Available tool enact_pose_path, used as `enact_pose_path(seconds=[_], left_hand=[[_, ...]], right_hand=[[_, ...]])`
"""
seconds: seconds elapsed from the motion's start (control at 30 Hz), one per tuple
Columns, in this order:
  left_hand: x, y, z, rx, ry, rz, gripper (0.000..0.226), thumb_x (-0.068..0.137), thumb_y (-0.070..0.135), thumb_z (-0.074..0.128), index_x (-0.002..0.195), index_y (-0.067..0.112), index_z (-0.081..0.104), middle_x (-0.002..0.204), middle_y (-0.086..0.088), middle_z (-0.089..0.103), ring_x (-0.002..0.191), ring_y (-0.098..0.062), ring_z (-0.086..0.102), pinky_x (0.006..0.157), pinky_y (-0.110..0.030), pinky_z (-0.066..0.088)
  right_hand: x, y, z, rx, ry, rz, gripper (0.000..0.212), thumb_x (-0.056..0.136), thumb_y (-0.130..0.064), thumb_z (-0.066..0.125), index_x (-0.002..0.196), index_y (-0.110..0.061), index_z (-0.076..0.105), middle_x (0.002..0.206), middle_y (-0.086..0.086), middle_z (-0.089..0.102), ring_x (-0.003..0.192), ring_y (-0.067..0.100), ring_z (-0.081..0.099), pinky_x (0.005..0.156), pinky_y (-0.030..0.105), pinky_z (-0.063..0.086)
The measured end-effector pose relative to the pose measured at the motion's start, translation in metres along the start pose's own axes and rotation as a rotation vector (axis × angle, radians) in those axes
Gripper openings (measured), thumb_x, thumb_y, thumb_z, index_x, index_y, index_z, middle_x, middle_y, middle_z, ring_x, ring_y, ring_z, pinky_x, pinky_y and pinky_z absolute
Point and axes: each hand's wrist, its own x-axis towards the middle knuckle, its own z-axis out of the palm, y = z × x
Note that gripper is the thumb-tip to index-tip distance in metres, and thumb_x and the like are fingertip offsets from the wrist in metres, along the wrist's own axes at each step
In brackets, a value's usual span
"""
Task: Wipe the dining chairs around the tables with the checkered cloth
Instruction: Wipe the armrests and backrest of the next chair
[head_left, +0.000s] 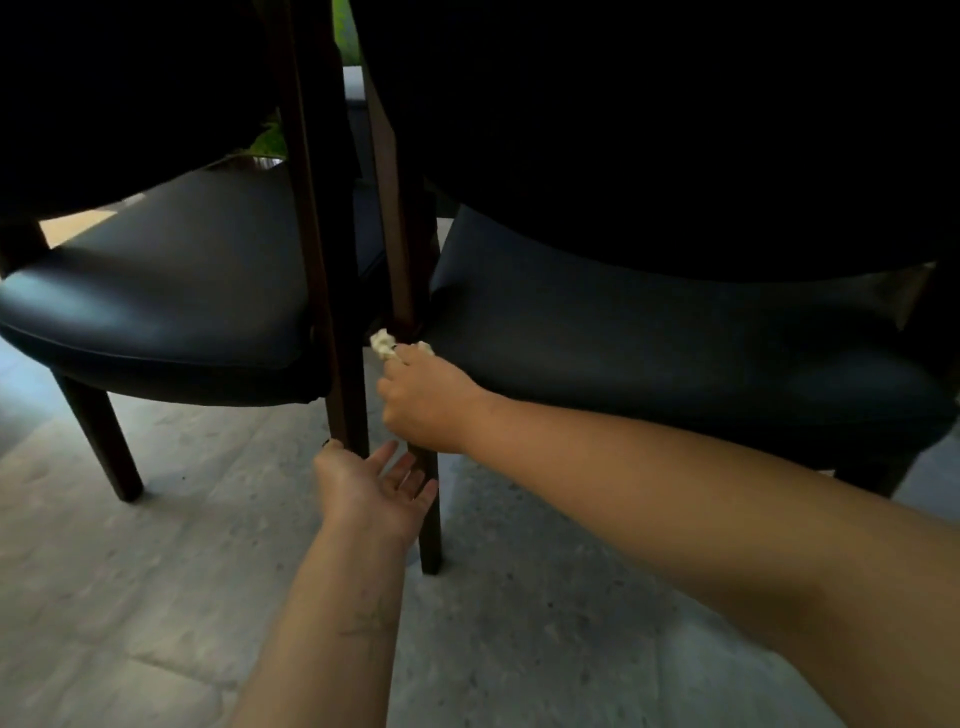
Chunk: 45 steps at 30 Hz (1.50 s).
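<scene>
Hiding cloth (383, 345) inside right hand (423, 402)

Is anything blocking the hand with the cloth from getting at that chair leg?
Nothing visible does. The right hand grips the cloth right against the wooden leg of the right chair. The left hand is open lower down, beside the neighbouring chair's leg, out of the way.

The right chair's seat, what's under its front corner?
Under the right chair seat, a dark wooden leg stands on the floor. The right hand, gripping the cloth, covers its top.
</scene>
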Motion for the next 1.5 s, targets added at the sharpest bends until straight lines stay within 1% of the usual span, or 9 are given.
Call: enact_pose_path(seconds=[0.27,0.5,0.67,0.77,0.87,0.97,1.17,1.3,1.5], left_hand=[[-0.01,-0.003,0.002,-0.049,-0.098,0.012,0.062,0.1,0.05,0.024,0.138,0.007,0.049,0.143,-0.021,0.047,0.138,-0.035,0.039,0.117,-0.047,0.027],[-0.017,0.007,-0.003,-0.076,0.005,0.086,0.06,0.1,0.049,0.026,0.135,0.008,0.052,0.148,-0.017,0.043,0.143,-0.031,0.031,0.118,-0.046,0.024],[-0.018,0.002,-0.001,-0.076,-0.004,0.084,0.06,0.1,0.048,0.027,0.136,0.008,0.053,0.149,-0.018,0.042,0.142,-0.032,0.033,0.117,-0.046,0.025],[-0.014,0.002,-0.001,-0.081,0.007,0.066,0.058,0.1,0.047,0.028,0.134,0.008,0.055,0.147,-0.018,0.044,0.139,-0.031,0.036,0.115,-0.047,0.028],[-0.014,0.004,0.004,-0.106,-0.042,0.037,0.058,0.1,0.048,0.028,0.133,0.008,0.054,0.147,-0.019,0.043,0.139,-0.032,0.037,0.114,-0.047,0.029],[-0.015,0.0,0.009,-0.125,-0.09,0.02,0.059,0.1,0.048,0.027,0.135,0.006,0.052,0.15,-0.019,0.039,0.141,-0.032,0.033,0.116,-0.046,0.027],[-0.005,-0.012,0.023,-0.096,-0.06,0.042,0.061,0.099,0.049,0.027,0.137,0.008,0.051,0.151,-0.017,0.038,0.142,-0.03,0.032,0.116,-0.045,0.025],[0.004,-0.028,0.031,-0.046,-0.053,0.034,0.06,0.099,0.048,0.026,0.139,0.009,0.047,0.15,-0.017,0.039,0.139,-0.03,0.036,0.114,-0.045,0.028],[0.002,-0.049,0.048,0.034,-0.152,-0.101,0.057,0.099,0.043,0.039,0.142,0.006,0.04,0.143,-0.019,0.044,0.134,-0.032,0.042,0.11,-0.044,0.032]], right_hand=[[-0.035,-0.005,0.028,-0.175,-0.033,-0.182,0.03,0.095,-0.013,0.042,0.111,-0.016,0.068,0.118,0.004,0.064,0.12,0.031,0.05,0.11,0.048,0.029],[0.007,-0.009,0.02,-0.066,-0.033,-0.109,0.025,0.095,-0.016,0.047,0.104,-0.022,0.069,0.111,0.001,0.063,0.109,0.024,0.054,0.101,0.042,0.037],[-0.031,-0.01,0.035,-0.16,0.021,-0.145,0.027,0.093,-0.016,0.048,0.108,-0.019,0.071,0.114,0.002,0.065,0.117,0.028,0.052,0.109,0.047,0.031],[-0.086,-0.007,0.045,-0.209,0.09,-0.234,0.028,0.085,-0.019,0.05,0.092,-0.022,0.076,0.101,0.0,0.071,0.107,0.024,0.061,0.109,0.044,0.036],[-0.125,-0.009,0.052,-0.227,0.055,-0.286,0.01,0.073,-0.028,0.068,0.076,-0.027,0.077,0.086,-0.006,0.071,0.096,0.018,0.066,0.106,0.039,0.041],[-0.119,-0.001,0.044,-0.257,0.045,-0.256,0.01,0.073,-0.032,0.071,0.08,-0.029,0.078,0.087,-0.01,0.071,0.098,0.014,0.065,0.102,0.036,0.044],[-0.076,0.0,0.037,-0.135,0.204,-0.133,0.031,0.084,-0.015,0.048,0.09,-0.023,0.078,0.098,-0.005,0.072,0.108,0.018,0.063,0.099,0.036,0.046],[-0.113,0.008,0.046,-0.126,0.215,-0.191,0.016,0.081,-0.021,0.067,0.093,-0.024,0.077,0.103,-0.006,0.07,0.111,0.017,0.061,0.103,0.036,0.043],[-0.182,0.014,0.055,0.052,0.339,-0.185,0.011,0.079,-0.015,0.07,0.087,-0.016,0.078,0.101,-0.003,0.072,0.106,0.017,0.064,0.102,0.037,0.044]])
